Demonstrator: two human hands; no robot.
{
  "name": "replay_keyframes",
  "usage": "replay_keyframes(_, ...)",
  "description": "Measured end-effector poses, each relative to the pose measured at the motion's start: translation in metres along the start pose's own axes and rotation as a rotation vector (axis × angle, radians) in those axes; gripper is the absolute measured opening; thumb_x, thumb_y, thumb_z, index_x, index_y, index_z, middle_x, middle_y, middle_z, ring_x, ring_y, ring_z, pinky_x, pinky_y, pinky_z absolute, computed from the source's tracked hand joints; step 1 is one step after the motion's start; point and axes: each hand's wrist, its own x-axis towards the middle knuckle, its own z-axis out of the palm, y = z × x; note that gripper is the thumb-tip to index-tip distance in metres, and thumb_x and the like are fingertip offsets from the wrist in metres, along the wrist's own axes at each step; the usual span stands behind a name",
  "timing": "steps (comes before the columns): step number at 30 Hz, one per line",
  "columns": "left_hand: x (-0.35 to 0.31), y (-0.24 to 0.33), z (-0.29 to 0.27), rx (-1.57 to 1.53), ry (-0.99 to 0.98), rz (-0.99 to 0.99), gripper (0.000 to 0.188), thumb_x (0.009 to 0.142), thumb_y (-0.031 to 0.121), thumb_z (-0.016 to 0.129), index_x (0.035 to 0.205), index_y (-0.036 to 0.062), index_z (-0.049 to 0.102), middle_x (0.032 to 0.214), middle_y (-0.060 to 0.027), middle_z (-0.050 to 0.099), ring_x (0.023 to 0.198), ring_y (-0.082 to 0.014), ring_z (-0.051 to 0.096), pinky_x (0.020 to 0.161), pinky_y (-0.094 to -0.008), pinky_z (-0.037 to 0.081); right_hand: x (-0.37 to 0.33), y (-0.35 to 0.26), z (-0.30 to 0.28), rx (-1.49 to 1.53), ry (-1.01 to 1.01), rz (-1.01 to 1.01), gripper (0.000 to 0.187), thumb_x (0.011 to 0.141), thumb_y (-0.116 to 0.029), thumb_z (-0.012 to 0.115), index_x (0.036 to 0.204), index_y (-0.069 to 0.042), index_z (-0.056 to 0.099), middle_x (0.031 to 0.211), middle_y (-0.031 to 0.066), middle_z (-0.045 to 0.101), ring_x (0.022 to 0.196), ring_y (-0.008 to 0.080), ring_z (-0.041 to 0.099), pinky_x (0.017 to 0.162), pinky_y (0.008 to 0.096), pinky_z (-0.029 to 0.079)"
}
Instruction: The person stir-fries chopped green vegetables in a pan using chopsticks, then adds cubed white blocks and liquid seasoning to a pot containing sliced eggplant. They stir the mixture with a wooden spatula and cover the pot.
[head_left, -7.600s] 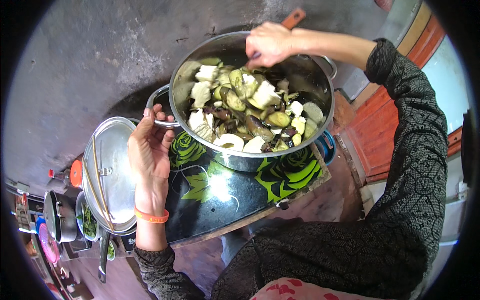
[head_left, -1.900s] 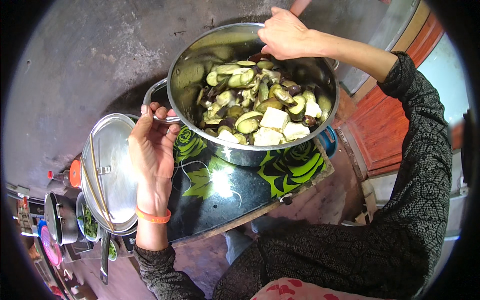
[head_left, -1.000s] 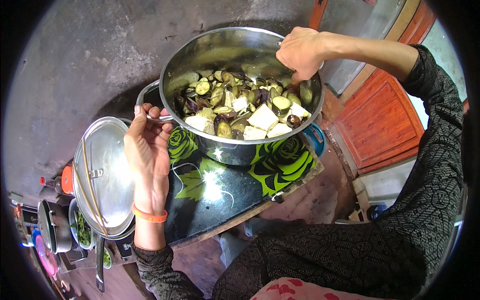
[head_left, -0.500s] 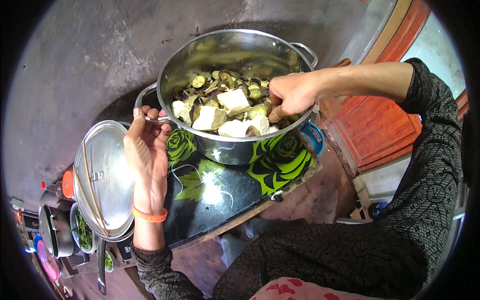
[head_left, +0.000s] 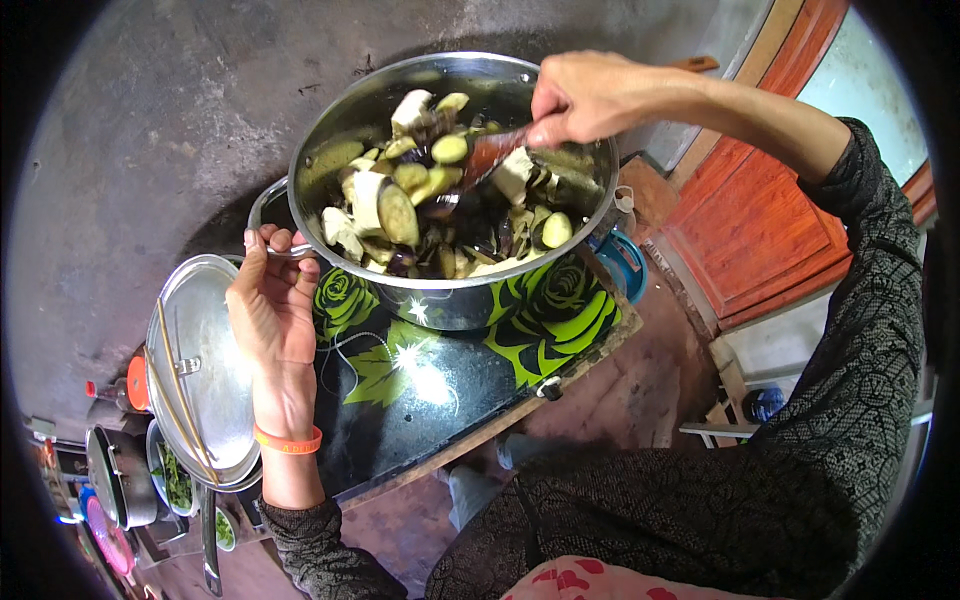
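A large steel pot (head_left: 450, 285) stands on the black glass stove (head_left: 370, 430) with green rose patterns. Inside are eggplant slices (head_left: 397, 214) and white tofu chunks (head_left: 366, 202), some heaped up and blurred by motion. My right hand (head_left: 590, 98), above the pot's right side, is closed around a reddish-brown wooden spatula (head_left: 490, 155). Its blade reaches down among the pieces; its handle end sticks out past my wrist. My left hand (head_left: 275, 310) grips the pot's left handle (head_left: 268, 205) with thumb and fingers.
Left of the stove lies a round metal lid (head_left: 215, 350) with a pair of chopsticks (head_left: 180, 400) across it. Bowls of greens (head_left: 178, 480), a dark-lidded pot (head_left: 125, 480) and a bottle (head_left: 110, 393) are beyond. A blue basin (head_left: 625, 265) sits right, before an orange wooden door (head_left: 750, 240).
My right hand has risen out of the pot, lifting and turning the pieces with the spatula. The tofu and eggplant have shifted. The pot and my left hand sit slightly further left.
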Motion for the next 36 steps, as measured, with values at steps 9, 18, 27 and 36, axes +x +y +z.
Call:
replay_keyframes(9, 0.001, -0.001, -0.003, -0.012, -0.038, 0.0, 0.022, 0.103, 0.027, 0.061, 0.102, 0.0052, 0.061, 0.091, -0.003, 0.063, 0.088, -0.0159, 0.062, 0.075, -0.0298, 0.052, 0.013, 0.005, -0.006, -1.026, 0.501, -0.398, 0.016, 0.077, -0.024, 0.071, 0.07, -0.01, 0.072, 0.063, 0.0114, 0.067, 0.062, 0.028, 0.067, 0.072, 0.0433, 0.044)
replay_keyframes(18, 0.001, -0.002, -0.004, 0.003, -0.01, 0.009, 0.02, 0.103, 0.026, 0.06, 0.101, 0.0059, 0.061, 0.091, -0.0032, 0.063, 0.09, -0.0171, 0.064, 0.076, -0.0305, 0.053, 0.037, 0.009, 0.013, -0.993, 0.056, -0.411, 0.014, 0.068, -0.019, 0.076, 0.071, -0.007, 0.07, 0.07, 0.0121, 0.069, 0.072, 0.0292, 0.07, 0.073, 0.0427, 0.049)
replay_keyframes(27, 0.001, -0.004, -0.004, -0.007, -0.024, 0.011, 0.021, 0.104, 0.026, 0.058, 0.103, 0.0052, 0.062, 0.091, -0.0038, 0.063, 0.09, -0.0169, 0.064, 0.076, -0.0304, 0.053, 0.007, -0.014, 0.034, -0.25, -0.139, -0.155, 0.037, 0.082, -0.042, 0.077, 0.082, -0.005, 0.077, 0.07, 0.0175, 0.068, 0.074, 0.0349, 0.07, 0.065, 0.0468, 0.052)
replay_keyframes(36, 0.0, -0.001, -0.001, 0.006, -0.043, 0.001, 0.023, 0.104, 0.028, 0.059, 0.104, 0.0055, 0.06, 0.092, -0.0024, 0.063, 0.088, -0.0146, 0.063, 0.075, -0.0278, 0.054, -0.007, 0.001, 0.015, -0.131, -0.04, -0.034, 0.034, 0.083, -0.042, 0.077, 0.081, -0.008, 0.077, 0.065, 0.0134, 0.067, 0.07, 0.0331, 0.069, 0.064, 0.0459, 0.052)
